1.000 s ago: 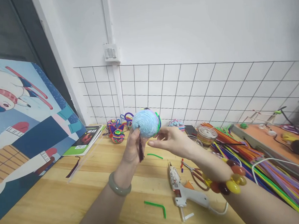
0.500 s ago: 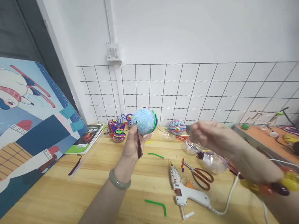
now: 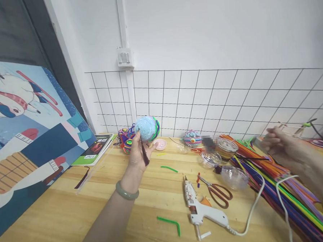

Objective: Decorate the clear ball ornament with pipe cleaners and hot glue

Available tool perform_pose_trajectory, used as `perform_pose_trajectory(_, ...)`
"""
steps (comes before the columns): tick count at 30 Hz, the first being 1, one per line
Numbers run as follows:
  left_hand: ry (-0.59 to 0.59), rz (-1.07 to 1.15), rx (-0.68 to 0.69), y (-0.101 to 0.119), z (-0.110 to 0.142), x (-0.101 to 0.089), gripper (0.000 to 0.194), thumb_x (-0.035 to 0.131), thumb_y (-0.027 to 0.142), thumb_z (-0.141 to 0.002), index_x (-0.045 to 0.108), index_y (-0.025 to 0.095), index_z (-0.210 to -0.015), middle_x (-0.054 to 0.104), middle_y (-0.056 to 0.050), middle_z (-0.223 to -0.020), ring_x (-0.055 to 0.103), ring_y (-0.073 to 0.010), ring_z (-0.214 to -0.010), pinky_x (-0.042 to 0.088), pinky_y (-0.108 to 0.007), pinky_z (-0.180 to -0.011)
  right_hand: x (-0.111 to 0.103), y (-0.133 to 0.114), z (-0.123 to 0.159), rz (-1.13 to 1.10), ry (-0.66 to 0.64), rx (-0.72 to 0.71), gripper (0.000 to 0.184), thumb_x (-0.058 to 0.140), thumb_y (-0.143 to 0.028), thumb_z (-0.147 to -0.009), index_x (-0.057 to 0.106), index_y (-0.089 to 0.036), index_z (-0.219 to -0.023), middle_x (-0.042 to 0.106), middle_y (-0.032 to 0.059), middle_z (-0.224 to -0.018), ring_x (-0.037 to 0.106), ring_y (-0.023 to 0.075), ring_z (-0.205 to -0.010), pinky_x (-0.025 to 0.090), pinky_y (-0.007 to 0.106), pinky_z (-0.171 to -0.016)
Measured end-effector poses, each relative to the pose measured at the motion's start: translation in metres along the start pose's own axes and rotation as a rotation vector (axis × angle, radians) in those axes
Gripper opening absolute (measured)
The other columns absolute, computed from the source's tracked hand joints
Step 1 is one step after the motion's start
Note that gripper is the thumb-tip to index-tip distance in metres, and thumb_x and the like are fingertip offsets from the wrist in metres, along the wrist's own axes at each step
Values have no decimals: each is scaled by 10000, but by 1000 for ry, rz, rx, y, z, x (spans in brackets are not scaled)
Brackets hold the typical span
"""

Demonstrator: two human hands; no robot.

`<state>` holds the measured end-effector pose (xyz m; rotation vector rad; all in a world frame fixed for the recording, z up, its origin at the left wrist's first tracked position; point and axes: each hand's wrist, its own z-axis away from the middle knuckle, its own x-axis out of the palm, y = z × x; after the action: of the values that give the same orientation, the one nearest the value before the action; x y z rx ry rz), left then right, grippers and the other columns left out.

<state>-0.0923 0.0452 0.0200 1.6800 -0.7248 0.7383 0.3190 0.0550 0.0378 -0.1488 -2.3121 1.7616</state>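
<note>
My left hand [image 3: 137, 156] grips a light blue ball [image 3: 146, 128] wound in fuzzy chenille stems, with green and purple rows on its right side. From the ball hangs a dark maroon tassel [image 3: 145, 155]. Over the right side of the table my right hand [image 3: 287, 147] is raised, its fingers curled together; whatever they may hold does not show. Below that hand lies a large bundle of coloured chenille stems [image 3: 284, 190]. A white glue gun [image 3: 200, 207] and brown-handled scissors [image 3: 219, 193] rest between the two hands.
Clear plastic half-shells [image 3: 235, 176] and a striped ball [image 3: 192, 138] stand near the back. Bent green stems [image 3: 169, 221] lie in front. At left are a book [image 3: 95, 149] and a large picture board [image 3: 43, 141]. The glue gun's white cord [image 3: 252, 210] runs right.
My right hand has swung far to the right, uncovering the stem bundle. My left hand, still gripping the ball, has shifted slightly left, and a pink dish shows beside it.
</note>
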Motion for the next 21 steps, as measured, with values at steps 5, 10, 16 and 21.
perform_pose_trajectory(5,12,24,-29,-9,7,6,257,705,394,-713,648,276,-934,694,7,-999,584,-228,-1108,419,-450,-988,77,20,37,121,-199,198,273,867,-323,-580,741,-221,-800,715,65,-779,643,193,-649,542,323,-582)
perform_pose_trajectory(10,-116,-68,-10,-21,15,9,276,710,392,-723,649,245,-948,689,-14,-1061,556,-239,-1158,439,-416,-988,166,3,60,112,-613,305,377,832,-350,-667,731,-174,-984,707,93,-1031,634,172,-927,521,291,-788)
perform_pose_trajectory(16,-181,-120,40,-25,15,9,350,714,383,-725,644,221,-1027,686,-46,-1098,583,-263,-1137,479,-371,-938,216,0,64,62,-858,343,310,854,-401,-605,726,-155,-743,656,1,-710,555,95,-649,438,225,-594)
perform_pose_trajectory(21,-209,-116,39,-22,15,9,395,712,360,-730,628,242,-1098,676,-38,-1132,584,-248,-1136,479,-364,-940,202,-9,74,59,-880,320,314,816,-444,-643,730,-144,-675,601,-26,-554,479,76,-516,382,227,-536)
